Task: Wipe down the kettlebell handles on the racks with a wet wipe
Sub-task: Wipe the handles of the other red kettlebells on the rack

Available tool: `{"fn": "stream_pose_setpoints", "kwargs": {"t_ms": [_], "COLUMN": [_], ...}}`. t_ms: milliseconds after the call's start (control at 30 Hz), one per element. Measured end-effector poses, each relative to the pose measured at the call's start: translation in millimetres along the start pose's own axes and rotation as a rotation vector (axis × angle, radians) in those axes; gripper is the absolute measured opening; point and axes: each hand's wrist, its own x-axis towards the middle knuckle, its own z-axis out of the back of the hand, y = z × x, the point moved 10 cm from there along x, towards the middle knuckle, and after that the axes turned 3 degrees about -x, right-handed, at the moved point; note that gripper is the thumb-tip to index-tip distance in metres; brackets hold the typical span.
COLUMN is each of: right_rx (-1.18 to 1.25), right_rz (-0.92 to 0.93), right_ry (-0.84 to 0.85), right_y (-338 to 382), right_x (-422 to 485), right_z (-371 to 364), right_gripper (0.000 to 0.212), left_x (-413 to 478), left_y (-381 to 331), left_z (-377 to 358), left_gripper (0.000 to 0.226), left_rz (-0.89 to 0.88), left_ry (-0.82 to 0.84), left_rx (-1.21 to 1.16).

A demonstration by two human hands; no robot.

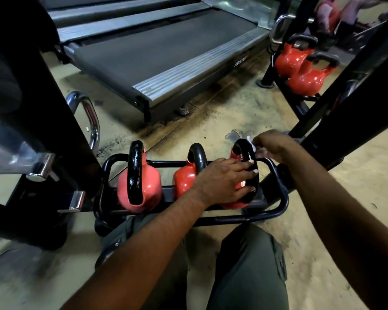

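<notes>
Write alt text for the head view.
The right hand holds a wet wipe to the rightmost kettlebell's black handle while the left hand rests on it. Three red kettlebells sit in a black rack; a treadmill lies behind.

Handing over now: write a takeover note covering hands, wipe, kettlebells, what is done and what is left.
Left hand: lies across the right kettlebell handle, steadying it.
Right hand: pinches the wet wipe against the top of that handle.
Near rack: also holds the middle kettlebell and left kettlebell. Two far kettlebells sit on another rack.
Done: cannot tell which handles are already wiped.
Left: finish this handle, then any that are unwiped.
</notes>
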Motion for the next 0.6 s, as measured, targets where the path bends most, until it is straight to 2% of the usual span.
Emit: {"fn": "stream_pose_setpoints", "kwargs": {"t_ms": [100, 167, 300, 400, 467, 533, 600], "right_rx": [-0.573, -0.999, -1.569, -1.77, -1.808, -1.743, -1.577], "right_rz": [0.199, 0.307, 0.343, 0.388, 0.391, 0.393, 0.377], "right_ry": [-0.115, -0.142, 0.017, 0.072, 0.08, 0.068, 0.013], "right_y": [41.2, 68.8, 73.0, 68.5, 70.2, 73.6, 75.8], "right_x": [4.5, 9.6, 17.1, 15.6, 16.4, 19.7, 18.2], "right_z": [3.8, -19.6, -85.6, -107.6, -105.9, -97.3, -76.9], "right_gripper": [0.014, 0.015, 0.023, 0.01, 0.008, 0.018, 0.03], "left_x": [-0.8, -1.2, -1.3, -1.8, -1.2, -0.9, -0.7], "left_y": [1.0, 1.0, 0.0, 0.7, 0.5, -0.5, -0.8], "left_z": [-1.4, -2.8, -2.5, -4.2, -4.1, -3.2, -5.2], "left_gripper": [0.046, 0.047, 0.047, 0.048, 0.048, 0.047, 0.048], "left_rz": [-0.001, -0.003, -0.005, -0.001, -0.007, -0.011, -0.014], "left_ry": [0.009, 0.024, 0.042, 0.058, 0.044, 0.026, 0.036], "left_rx": [0.011, 0.031, 0.043, 0.025, 0.037, 0.04, 0.056]}}
